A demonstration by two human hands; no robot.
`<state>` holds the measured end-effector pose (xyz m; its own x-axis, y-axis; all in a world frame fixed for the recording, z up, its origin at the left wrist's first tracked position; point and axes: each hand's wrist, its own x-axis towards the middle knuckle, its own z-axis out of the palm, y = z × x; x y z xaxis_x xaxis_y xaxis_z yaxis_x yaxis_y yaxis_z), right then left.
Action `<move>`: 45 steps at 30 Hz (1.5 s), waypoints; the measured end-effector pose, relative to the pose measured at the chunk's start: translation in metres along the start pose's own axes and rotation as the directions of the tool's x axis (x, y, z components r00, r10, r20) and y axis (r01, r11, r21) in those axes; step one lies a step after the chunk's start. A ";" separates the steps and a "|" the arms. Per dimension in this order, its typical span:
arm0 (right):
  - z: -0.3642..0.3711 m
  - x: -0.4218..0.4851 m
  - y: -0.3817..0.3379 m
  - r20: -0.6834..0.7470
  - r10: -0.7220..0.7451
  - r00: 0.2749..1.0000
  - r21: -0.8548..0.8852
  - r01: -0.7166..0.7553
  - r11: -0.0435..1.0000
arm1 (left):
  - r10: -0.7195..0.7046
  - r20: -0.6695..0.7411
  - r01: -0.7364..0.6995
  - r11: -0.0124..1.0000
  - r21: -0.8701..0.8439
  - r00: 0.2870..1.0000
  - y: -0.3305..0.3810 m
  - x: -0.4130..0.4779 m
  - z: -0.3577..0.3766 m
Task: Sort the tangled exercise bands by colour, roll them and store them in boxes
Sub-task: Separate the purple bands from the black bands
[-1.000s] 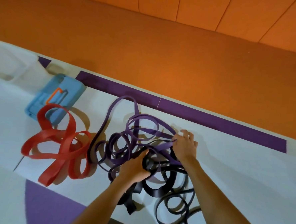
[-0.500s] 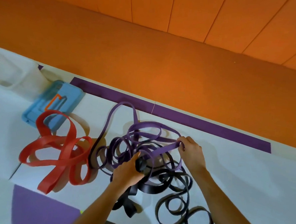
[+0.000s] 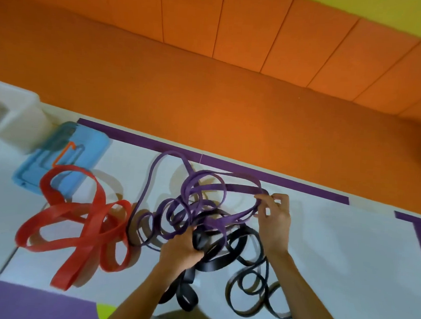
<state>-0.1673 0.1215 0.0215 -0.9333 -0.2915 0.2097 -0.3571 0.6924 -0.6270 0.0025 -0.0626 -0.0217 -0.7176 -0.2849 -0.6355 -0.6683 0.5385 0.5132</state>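
Note:
A tangle of purple bands [image 3: 189,200] and black bands [image 3: 246,282] lies in the middle of the white table [image 3: 346,261]. My left hand [image 3: 181,250] grips the knot where purple and black bands cross. Further right, my right hand [image 3: 274,212] pinches a purple band loop and holds it stretched out to the right. The red bands [image 3: 77,230] lie apart on the left in loose loops.
A blue box lid [image 3: 89,149] lies at the back left under one red loop. A white plastic box [image 3: 12,117] stands at the far left corner. Purple tape [image 3: 253,174] runs along the table's far edge, with orange floor beyond.
My right hand has pulled the purple loop further right and away from the tangle. My left hand keeps its grip on the knot. The camera has tilted up.

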 end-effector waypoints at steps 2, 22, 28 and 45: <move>-0.002 -0.005 0.002 -0.043 0.074 0.996 0.030 -0.072 0.997 | -0.020 -0.009 0.020 1.000 -0.009 1.000 -0.010 -0.003 -0.004; -0.046 -0.005 -0.063 -0.258 0.493 0.831 0.763 -0.138 0.631 | 0.033 -0.113 -0.039 0.998 -0.055 0.993 -0.027 -0.020 -0.011; -0.072 -0.006 -0.061 -0.369 0.560 0.742 0.796 -0.059 0.603 | 0.020 -0.152 -0.035 0.995 -0.094 0.988 -0.039 -0.018 -0.017; -0.028 -0.025 0.085 0.007 0.671 0.741 0.183 -0.661 0.728 | -0.092 -0.041 0.090 0.995 -0.042 0.995 -0.031 -0.014 -0.012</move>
<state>-0.1758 0.2059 -0.0160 -0.9312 0.2444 -0.2705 0.3638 0.5759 -0.7321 0.0307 -0.0849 -0.0223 -0.6605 -0.3653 -0.6560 -0.7380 0.4768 0.4775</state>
